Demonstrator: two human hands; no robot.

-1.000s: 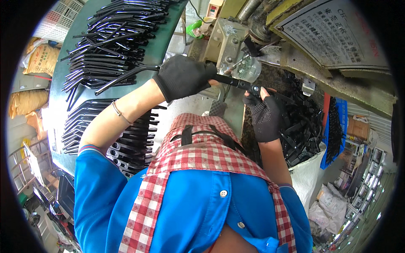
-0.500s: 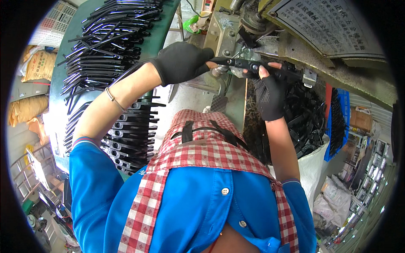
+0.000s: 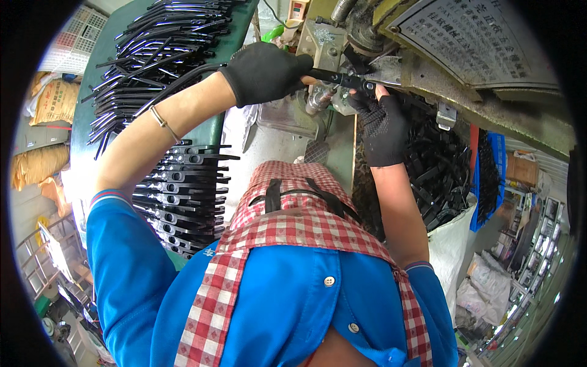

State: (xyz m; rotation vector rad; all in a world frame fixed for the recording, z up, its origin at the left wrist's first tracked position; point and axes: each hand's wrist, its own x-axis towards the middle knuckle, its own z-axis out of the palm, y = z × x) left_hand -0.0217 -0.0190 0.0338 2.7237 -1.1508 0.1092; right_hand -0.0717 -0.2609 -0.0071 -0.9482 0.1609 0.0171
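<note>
The black rod (image 3: 333, 76) had moved slightly up the frame since the earlier view. We noted it at upper centre, beside the machine (image 3: 422, 73): left hand (image 3: 266, 74) fingers curled round it, right hand (image 3: 382, 127) fingers pinching its jointed end. We judged the step positioning; next called for steady alignment.

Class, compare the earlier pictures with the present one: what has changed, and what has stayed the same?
The left hand and right hand have moved up the picture, away from the body, carrying the black bar with them. Neither hand has let go of it. The black rods remain piled on the green table.
</note>
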